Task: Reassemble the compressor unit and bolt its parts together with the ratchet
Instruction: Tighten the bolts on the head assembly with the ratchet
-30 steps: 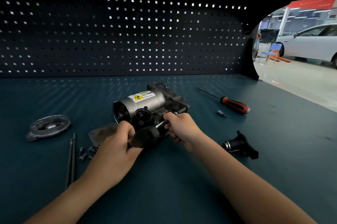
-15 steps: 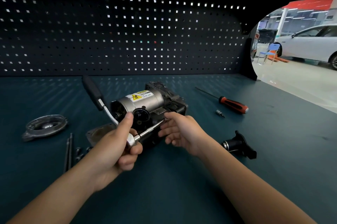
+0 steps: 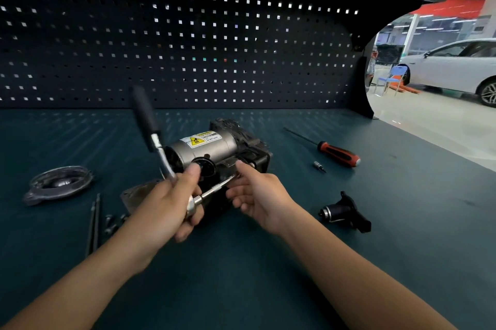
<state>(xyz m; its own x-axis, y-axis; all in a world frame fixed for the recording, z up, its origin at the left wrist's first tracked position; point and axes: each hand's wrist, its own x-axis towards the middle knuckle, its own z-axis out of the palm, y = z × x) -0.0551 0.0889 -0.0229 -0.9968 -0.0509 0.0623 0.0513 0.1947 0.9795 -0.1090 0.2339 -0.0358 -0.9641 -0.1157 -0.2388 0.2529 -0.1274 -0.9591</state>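
The compressor unit (image 3: pixel 214 150), a silver cylinder with a yellow warning label on a black body, lies on the green bench mat. My left hand (image 3: pixel 166 203) grips the ratchet (image 3: pixel 150 128) near its head, the black handle pointing up and away. A long extension bar (image 3: pixel 217 190) runs from the ratchet head to the compressor's front. My right hand (image 3: pixel 257 195) is beside the bar's far end with fingers loosely spread, fingertips near the bar and the housing.
A round metal cover (image 3: pixel 57 184) lies at the left. Two long bolts (image 3: pixel 94 225) and several small bolts (image 3: pixel 112 222) sit near my left forearm. A red-handled screwdriver (image 3: pixel 335 154), a small bit (image 3: pixel 319 166) and a black fitting (image 3: pixel 346 213) lie at the right. A pegboard (image 3: pixel 188 48) backs the bench.
The ratchet handle swung from down by my hands up and away to the left. My right hand let go of the bar and opened its fingers.
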